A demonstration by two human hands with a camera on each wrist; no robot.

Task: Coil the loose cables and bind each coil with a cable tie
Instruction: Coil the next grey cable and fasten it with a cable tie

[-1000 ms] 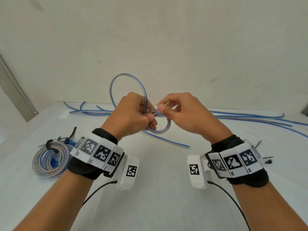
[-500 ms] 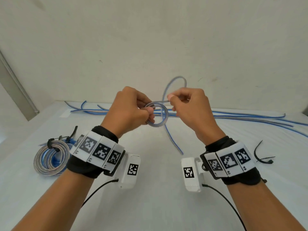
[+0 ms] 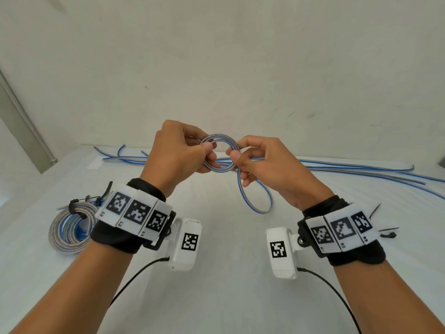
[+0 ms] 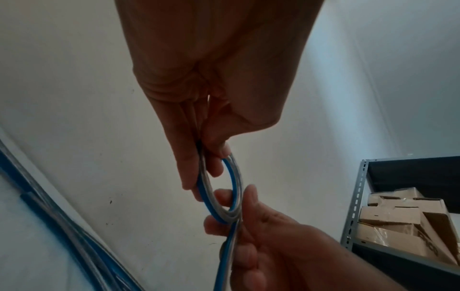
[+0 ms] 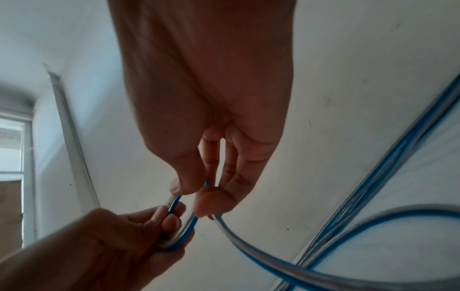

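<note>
Cable coil (image 3: 220,154) is held above the worktop (image 3: 221,297), pinched by the left hand (image 3: 177,156) on one side and the right hand (image 3: 261,162) opposite. Below it a slack loop (image 3: 256,198) hangs; beyond lie loose cables (image 3: 349,168). If either pinch is relaxed, the springy turns could be lost.

2 hands (image 3: 178,153) (image 3: 269,165) share 1 small coil (image 3: 220,153) in progress, with 1 free loop (image 3: 255,196) of the same cable hanging at 5 o'clock from it. 1 finished coil (image 3: 69,227) lies at 8 o'clock on the table (image 3: 228,297), bound by what appear to be 2 black ties (image 3: 73,206); 2 loose ties (image 3: 387,231) lie at 3 o'clock. The loose cables (image 3: 361,169) at 12 to 2 o'clock overlap too much to count; the 2 wrists each carry 1 camera (image 3: 185,244) (image 3: 281,251).
</note>
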